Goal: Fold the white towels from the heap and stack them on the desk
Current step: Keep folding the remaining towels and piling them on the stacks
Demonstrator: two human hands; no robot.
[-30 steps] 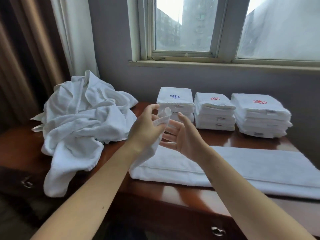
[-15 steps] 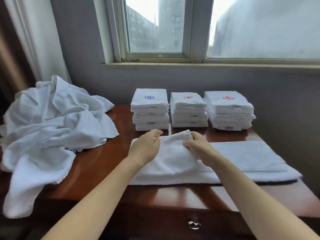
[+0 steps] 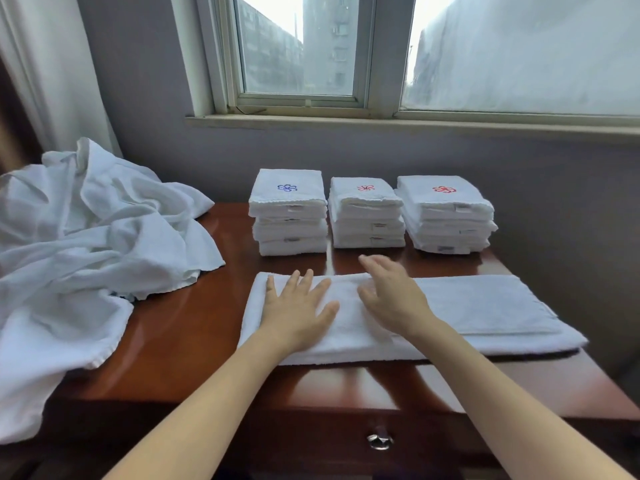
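So our left hand [image 3: 298, 306] lies flat, fingers straight, pressing on the folded end of the long white towel [image 3: 485, 306], which stretches across the front of the desk [image 3: 180, 327]. Our right hand [image 3: 394, 299] is just beside it over the same towel, fingers loose and spread, gripping nothing. It's a bit blurry, so we can't tell if it touches. The heap [image 3: 86, 237] sits at the left, and three folded stacks [image 3: 365, 213] line the back.

Single head-worn wide-angle view, forward and down, close over the desk [image 3: 180, 341], toward the window [image 3: 298, 46]
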